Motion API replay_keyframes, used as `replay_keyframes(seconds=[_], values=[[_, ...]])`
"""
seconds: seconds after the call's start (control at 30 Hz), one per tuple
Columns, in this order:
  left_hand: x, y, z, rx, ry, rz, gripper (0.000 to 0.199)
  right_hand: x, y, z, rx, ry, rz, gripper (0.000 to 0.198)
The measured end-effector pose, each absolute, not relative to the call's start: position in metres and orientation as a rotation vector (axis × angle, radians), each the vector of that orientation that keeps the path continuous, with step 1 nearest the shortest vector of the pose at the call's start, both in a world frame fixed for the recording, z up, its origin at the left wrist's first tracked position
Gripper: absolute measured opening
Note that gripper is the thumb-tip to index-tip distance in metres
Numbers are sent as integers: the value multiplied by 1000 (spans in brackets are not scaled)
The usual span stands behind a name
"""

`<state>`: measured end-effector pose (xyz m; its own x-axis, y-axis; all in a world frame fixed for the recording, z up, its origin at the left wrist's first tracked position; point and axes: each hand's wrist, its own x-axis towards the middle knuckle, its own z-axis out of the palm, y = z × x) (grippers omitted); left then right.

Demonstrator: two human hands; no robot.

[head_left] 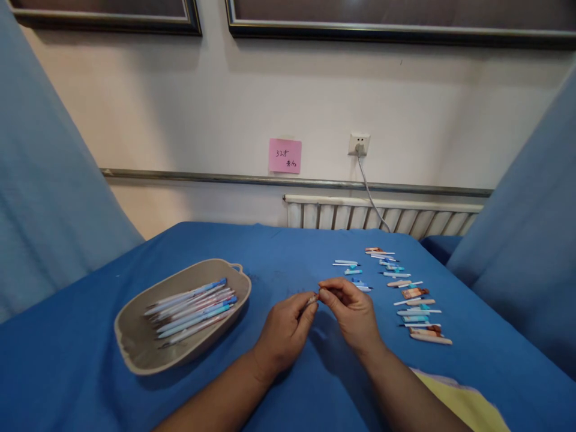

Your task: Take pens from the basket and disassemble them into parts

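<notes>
Left hand (283, 327): curled in, thumb and index squeezed together on the piece (312, 299), basically no gap between them.
Right hand (353, 312): rounded into a light pinch, thumb meeting index at the piece's other end. Exact contact under those tips too tiny to make out, sorry.
Piece: bridging the two sets of fingertips, held up off the blue sheet (279, 252). Small, pale and brownish, mostly covered by fingers, so no clear read on shape. Probably some bit of a pen, going by the stuff around.
Fingertip tips: keep the left as the steady anchor and let the right do the fine fiddling. Pinch close to the end being worked, push or turn straight along the length, no sideways bending. Easy on the squeeze too, or risk pinging something tiny across the bed.
Height: stay low over the sheet like this, good for catching any drop.
Tub (135, 345): off to the left, apart from the left hand, with pens (193, 309) lying loosely side by side. Handy spot, no need to shift it.
Parts (414, 293): in loose rows beyond the right hand. Mind the wrist, don't sweep any aside.
Cloth (472, 405): yellow, low on the right.
</notes>
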<state>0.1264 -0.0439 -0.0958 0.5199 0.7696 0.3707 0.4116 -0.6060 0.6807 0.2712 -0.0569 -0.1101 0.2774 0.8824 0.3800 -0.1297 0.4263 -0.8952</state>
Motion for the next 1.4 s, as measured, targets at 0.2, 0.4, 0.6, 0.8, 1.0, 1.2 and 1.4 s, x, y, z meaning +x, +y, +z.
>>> replay_keyframes(seconds=[0.2, 0.4, 0.6, 0.8, 1.0, 1.2, 1.4], values=[[127, -44, -97, 2290, 981, 879, 29, 272, -57, -111, -906, -1114, 748, 11], [127, -43, -99, 2256, 971, 888, 29, 268, -58, -111, -893, -1075, 791, 12], [127, -43, -101, 2254, 976, 897, 28, 268, -56, -113, -893, -1064, 853, 15], [126, -41, -103, 2191, 944, 967, 28, 266, -54, -116, -801, -966, 1062, 29], [127, -41, -104, 2225, 944, 967, 27, 268, -52, -119, -772, -881, 1090, 24], [127, -41, -105, 2250, 913, 1004, 22, 271, -52, -118, -774, -916, 1038, 19], [127, -38, -109, 2210, 914, 1087, 22, 271, -55, -114, -752, -962, 1030, 17]])
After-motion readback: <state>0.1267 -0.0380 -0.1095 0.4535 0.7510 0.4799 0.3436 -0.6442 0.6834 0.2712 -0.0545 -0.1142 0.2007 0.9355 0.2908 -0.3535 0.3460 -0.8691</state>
